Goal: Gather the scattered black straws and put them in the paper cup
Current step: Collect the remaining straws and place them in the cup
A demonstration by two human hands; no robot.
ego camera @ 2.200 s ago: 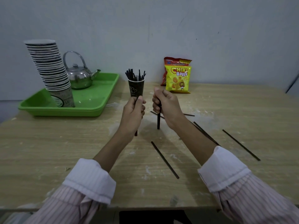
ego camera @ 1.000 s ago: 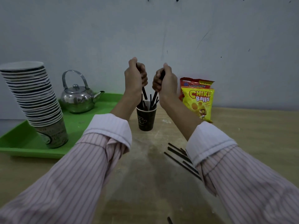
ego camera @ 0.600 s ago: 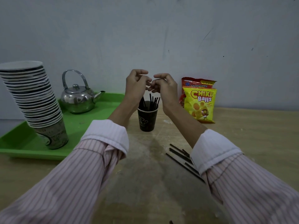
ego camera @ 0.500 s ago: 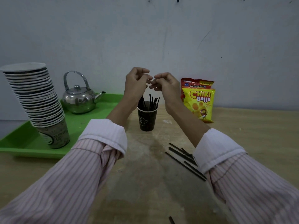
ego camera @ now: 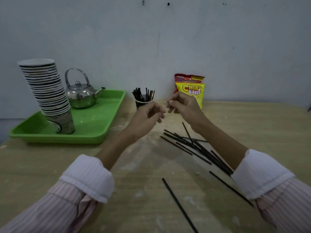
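Note:
A dark paper cup (ego camera: 140,103) stands at the back of the wooden table, holding a bunch of upright black straws (ego camera: 143,94). My left hand (ego camera: 146,117) hovers just in front of the cup, fingers loosely curled and holding nothing. My right hand (ego camera: 182,105) hangs to the right of the cup, also loosely curled with nothing in it. Several loose black straws (ego camera: 193,145) lie crossed in a pile under my right forearm. One single straw (ego camera: 179,205) lies nearer me, another (ego camera: 230,188) lies beside my right cuff.
A green tray (ego camera: 94,126) at the left carries a tall stack of paper cups (ego camera: 48,93) and a steel kettle (ego camera: 80,95). Two snack bags (ego camera: 191,89) lean against the wall behind my right hand.
Both hands put their straws into the cup, let go above it, and have now drawn back toward me and lower, holding nothing. The view has tilted down, showing more loose straws.

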